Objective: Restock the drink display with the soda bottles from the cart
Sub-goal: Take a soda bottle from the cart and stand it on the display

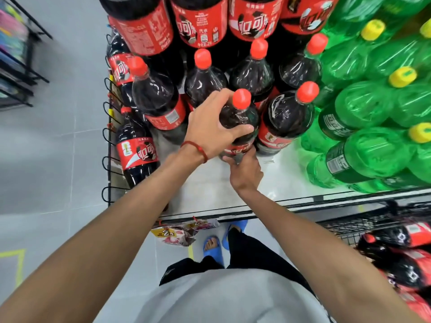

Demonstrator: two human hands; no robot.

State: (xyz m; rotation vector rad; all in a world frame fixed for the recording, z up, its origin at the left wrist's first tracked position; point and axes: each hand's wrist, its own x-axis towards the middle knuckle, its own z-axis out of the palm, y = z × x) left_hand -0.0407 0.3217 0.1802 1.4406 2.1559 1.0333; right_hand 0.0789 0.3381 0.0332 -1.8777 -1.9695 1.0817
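A large cola bottle (241,113) with a red cap stands upright on the white display shelf (286,173), in the front row of dark cola bottles. My left hand (213,127) wraps around its shoulder from the left. My right hand (245,167) grips its lower body near the red label from the front. Another cola bottle (288,115) stands just to its right. The black wire cart (363,220) at lower right holds several more cola bottles (405,259) lying down.
Green soda bottles (373,127) with yellow caps fill the shelf's right side. More cola bottles (137,152) hang in wire holders on the shelf's left end. A dark rack (16,66) stands across the grey floor. Snack packets (184,231) hang under the shelf edge.
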